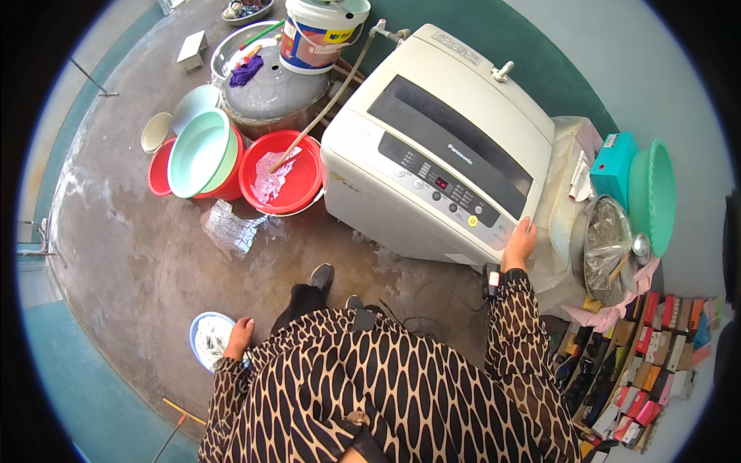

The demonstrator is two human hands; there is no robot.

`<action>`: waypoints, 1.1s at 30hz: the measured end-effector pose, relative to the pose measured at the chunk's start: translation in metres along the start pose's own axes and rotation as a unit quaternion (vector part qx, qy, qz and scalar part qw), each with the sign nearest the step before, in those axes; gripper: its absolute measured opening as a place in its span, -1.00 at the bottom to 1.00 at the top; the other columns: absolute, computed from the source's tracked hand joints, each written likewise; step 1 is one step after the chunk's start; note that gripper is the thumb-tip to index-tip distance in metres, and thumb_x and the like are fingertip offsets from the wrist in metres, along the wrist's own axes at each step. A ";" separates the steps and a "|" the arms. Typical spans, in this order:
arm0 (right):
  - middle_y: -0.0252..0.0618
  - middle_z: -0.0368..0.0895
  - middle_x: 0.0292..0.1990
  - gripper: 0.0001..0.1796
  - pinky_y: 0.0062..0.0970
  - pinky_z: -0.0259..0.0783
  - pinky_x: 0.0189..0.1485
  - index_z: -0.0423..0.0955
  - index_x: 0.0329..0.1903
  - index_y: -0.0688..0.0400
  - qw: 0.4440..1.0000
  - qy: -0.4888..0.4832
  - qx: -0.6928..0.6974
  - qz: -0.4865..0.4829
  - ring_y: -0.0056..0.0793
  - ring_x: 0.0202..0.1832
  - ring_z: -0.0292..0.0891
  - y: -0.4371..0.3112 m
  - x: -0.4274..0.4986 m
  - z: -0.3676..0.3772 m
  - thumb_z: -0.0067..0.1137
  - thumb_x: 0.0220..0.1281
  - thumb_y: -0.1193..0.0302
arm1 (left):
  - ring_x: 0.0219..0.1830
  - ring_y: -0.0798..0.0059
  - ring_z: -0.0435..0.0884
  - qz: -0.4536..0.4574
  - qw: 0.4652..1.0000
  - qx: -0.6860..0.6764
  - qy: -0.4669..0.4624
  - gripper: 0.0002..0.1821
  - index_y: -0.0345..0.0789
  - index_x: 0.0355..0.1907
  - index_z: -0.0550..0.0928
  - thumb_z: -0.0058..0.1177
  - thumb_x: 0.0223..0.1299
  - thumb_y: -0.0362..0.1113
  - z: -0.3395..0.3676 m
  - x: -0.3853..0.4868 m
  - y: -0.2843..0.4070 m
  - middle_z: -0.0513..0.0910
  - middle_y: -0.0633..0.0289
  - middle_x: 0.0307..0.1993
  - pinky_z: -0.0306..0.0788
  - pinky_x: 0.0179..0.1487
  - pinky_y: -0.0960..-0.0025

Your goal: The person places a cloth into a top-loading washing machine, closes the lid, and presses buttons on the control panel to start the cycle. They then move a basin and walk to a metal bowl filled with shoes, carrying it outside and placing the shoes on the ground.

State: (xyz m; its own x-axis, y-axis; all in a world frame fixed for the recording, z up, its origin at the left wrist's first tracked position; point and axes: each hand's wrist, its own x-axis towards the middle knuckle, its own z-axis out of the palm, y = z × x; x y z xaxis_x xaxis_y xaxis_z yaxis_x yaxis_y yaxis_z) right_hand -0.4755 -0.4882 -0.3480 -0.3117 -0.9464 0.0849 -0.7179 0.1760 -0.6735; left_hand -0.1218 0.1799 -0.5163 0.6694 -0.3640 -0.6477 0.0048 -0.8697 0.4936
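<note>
My right hand (519, 245) rests on the front right corner of a white Panasonic top-loading washing machine (370, 168), whose lid is closed and whose panel shows a red display. At my left side hangs my left hand (241, 337), nothing seen in it, beside a blue-rimmed basin (192, 335) on the floor holding white contents. A beige hose (341, 99) runs from a wall tap down into a red bucket (248, 194), where pink-white patterned material lies. Light green basins (200, 153) are stacked on red buckets left of it.
A paint bucket (323, 43) and a purple cloth (246, 70) sit on a grey round lid (278, 92). A crumpled sheet (233, 227) and a black cable (443, 282) lie on the floor. Shoe boxes (648, 359) fill racks at right, below a bagged metal pot (605, 249).
</note>
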 end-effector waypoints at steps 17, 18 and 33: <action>0.05 0.43 0.15 -0.28 -0.11 0.28 0.17 0.34 0.22 0.16 0.999 -0.011 0.025 0.020 -0.01 0.18 0.35 -0.001 -0.009 0.008 -0.11 0.20 -0.12 | 0.06 0.08 0.57 0.032 0.989 0.109 -0.092 -0.51 -0.45 0.04 0.52 -0.05 0.28 -0.06 0.104 -0.119 0.037 0.61 -0.11 -0.04 0.40 0.14 0.26; -0.01 0.42 0.15 -0.29 -0.10 0.31 0.15 0.33 0.23 0.12 1.000 -0.015 0.017 0.018 -0.05 0.17 0.37 -0.001 -0.009 0.007 -0.11 0.20 -0.13 | 0.06 0.08 0.57 0.031 0.990 0.106 -0.089 -0.52 -0.44 0.04 0.53 -0.05 0.28 -0.06 0.103 -0.125 0.035 0.61 -0.11 -0.04 0.40 0.14 0.26; 0.01 0.38 0.20 -0.30 -0.11 0.30 0.17 0.27 0.28 0.13 0.999 -0.030 -0.015 -0.020 -0.02 0.20 0.35 -0.003 -0.004 0.002 -0.17 0.26 -0.10 | 0.00 0.12 0.60 0.005 0.997 -0.012 0.070 -0.56 -0.43 0.02 0.54 -0.01 0.26 -0.11 0.092 -0.167 -0.035 0.63 -0.09 -0.10 0.42 0.08 0.27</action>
State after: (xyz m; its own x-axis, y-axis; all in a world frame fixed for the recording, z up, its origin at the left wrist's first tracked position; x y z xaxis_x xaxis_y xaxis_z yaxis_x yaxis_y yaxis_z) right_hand -0.4709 -0.4859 -0.3479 -0.2450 -0.9672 0.0664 -0.7472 0.1447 -0.6487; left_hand -0.3018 0.2399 -0.4788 0.7664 -0.3207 -0.5565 0.0141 -0.8578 0.5138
